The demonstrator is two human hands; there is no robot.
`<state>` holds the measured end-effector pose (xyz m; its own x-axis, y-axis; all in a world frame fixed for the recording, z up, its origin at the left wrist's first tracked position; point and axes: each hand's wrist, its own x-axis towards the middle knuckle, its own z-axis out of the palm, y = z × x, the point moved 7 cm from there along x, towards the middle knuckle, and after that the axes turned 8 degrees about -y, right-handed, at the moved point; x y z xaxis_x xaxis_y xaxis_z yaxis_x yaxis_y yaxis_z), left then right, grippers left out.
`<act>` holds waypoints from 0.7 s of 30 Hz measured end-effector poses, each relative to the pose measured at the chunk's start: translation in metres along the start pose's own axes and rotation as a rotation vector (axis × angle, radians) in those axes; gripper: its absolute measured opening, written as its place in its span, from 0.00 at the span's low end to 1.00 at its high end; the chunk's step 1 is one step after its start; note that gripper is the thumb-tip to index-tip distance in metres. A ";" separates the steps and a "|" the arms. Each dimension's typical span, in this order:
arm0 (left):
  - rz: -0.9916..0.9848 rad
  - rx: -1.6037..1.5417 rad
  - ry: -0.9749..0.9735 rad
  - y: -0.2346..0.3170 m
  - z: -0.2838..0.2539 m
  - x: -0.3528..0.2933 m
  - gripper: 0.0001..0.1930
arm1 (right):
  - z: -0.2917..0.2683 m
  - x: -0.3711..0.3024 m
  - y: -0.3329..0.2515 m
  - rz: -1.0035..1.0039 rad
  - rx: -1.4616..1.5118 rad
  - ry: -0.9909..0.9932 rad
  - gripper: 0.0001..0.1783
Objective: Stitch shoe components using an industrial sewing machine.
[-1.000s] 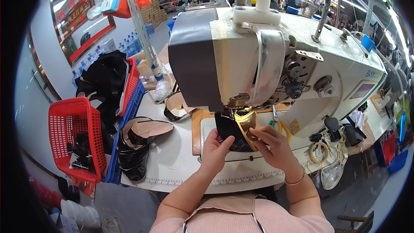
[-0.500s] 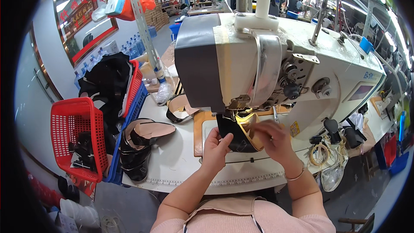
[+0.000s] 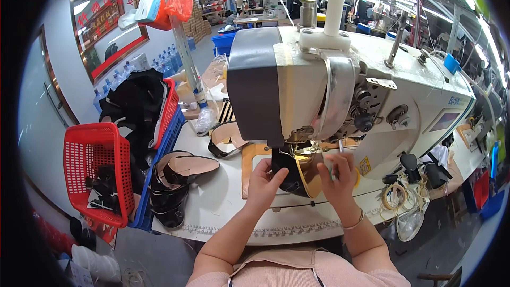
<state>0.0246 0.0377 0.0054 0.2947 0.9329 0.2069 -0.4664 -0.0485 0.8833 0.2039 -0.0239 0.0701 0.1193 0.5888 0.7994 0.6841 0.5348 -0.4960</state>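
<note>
A curved black shoe upper (image 3: 291, 179) with a tan inner side lies under the presser foot (image 3: 307, 149) of a large white sewing machine (image 3: 396, 106). My left hand (image 3: 264, 185) pinches its left edge between thumb and fingers. Right of the upper, my right hand (image 3: 341, 179) is raised with curled fingers, close to the tan side. A bit of teal shows among those fingers; what it belongs to is hidden. Light from the machine falls yellow on the upper beside the needle.
Stacked black-and-tan uppers (image 3: 178, 180) stand left on the white table (image 3: 218, 210), with another upper piece (image 3: 226, 139) behind. Beyond the table edge are a red basket (image 3: 125, 180) and a blue crate (image 3: 169, 141). Tape rolls (image 3: 394, 196) and cords lie at right.
My right hand has drawn slightly down from over the upper, its fingers now curled rather than blurred across it. The left hand keeps its pinch. The view has shifted a little.
</note>
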 end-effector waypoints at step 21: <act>-0.036 0.011 -0.039 0.000 -0.007 0.017 0.12 | 0.035 -0.004 -0.013 0.231 0.218 -0.565 0.07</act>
<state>0.0235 0.0559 0.0063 0.3434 0.9195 0.1911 -0.4456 -0.0195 0.8950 0.1694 -0.0126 0.0617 -0.1923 0.8998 0.3917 0.5173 0.4321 -0.7387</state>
